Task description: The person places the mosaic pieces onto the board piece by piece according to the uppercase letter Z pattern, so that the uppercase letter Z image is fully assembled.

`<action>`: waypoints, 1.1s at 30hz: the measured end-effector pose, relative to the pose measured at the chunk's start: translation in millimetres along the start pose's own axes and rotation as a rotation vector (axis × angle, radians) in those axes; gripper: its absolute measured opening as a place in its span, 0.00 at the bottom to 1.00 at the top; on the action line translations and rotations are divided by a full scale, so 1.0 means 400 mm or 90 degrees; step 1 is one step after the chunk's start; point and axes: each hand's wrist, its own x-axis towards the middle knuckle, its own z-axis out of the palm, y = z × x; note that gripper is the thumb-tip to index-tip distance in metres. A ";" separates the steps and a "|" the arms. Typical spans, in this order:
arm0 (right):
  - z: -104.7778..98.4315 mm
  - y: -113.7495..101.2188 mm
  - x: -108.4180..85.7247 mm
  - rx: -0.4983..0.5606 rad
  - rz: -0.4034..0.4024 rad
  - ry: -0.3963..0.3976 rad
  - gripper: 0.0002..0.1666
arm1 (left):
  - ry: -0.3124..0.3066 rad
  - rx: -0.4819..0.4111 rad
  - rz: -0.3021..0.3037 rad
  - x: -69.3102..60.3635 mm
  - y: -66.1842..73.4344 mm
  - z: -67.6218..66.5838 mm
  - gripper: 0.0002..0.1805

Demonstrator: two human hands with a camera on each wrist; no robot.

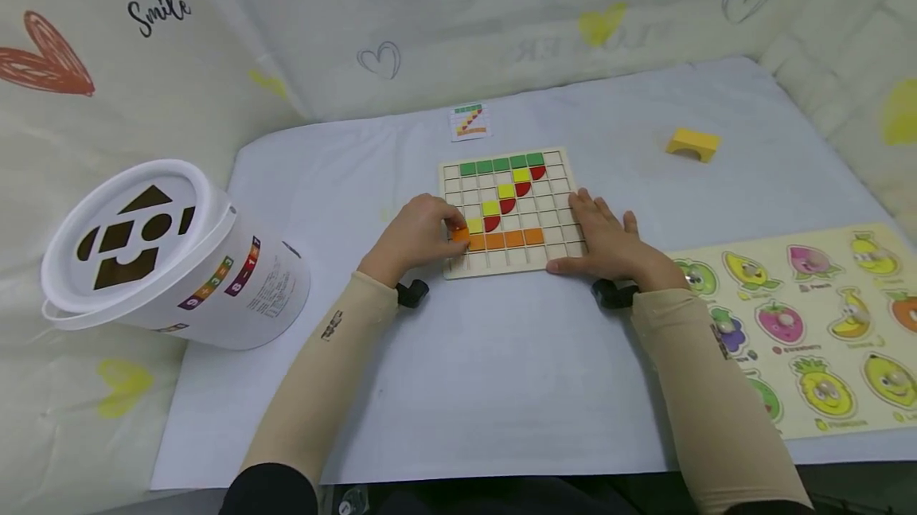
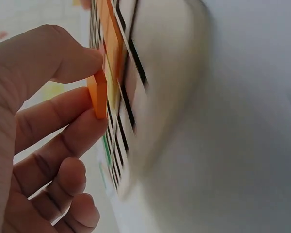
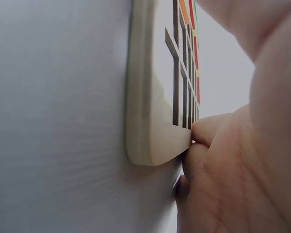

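Observation:
A wooden grid board [image 1: 516, 259] lies on the white-covered table, with green tiles [image 1: 501, 165] along its top row. Yellow squares [image 1: 490, 208] and red quarter-round tiles [image 1: 507, 205] run diagonally across it, and orange tiles [image 1: 505, 239] sit in a lower row. My left hand [image 1: 415, 235] pinches an orange square tile [image 2: 100, 94] between thumb and fingers at the left end of that orange row. In the left wrist view the tile is tilted over the board. My right hand [image 1: 609, 240] rests along the board's right edge, fingers extended.
A small pattern card [image 1: 470, 122] lies behind the board. To the left, a white bucket [image 1: 265, 292] with shaped holes in its lid leans over. A yellow arch block [image 1: 693, 144] stands at the back right, and a fruit picture board [image 1: 809, 324] lies at the right.

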 end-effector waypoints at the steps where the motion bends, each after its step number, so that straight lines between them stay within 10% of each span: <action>1: -0.001 0.000 -0.001 0.002 0.000 -0.001 0.78 | -0.005 0.000 0.009 0.014 0.018 0.004 0.11; 15: -0.001 -0.002 -0.007 0.003 -0.012 0.013 0.77 | -0.044 0.069 0.114 0.155 0.194 0.072 0.11; 33: -0.006 -0.005 -0.015 0.009 -0.010 0.007 0.75 | -0.079 0.093 0.093 0.189 0.260 0.097 0.08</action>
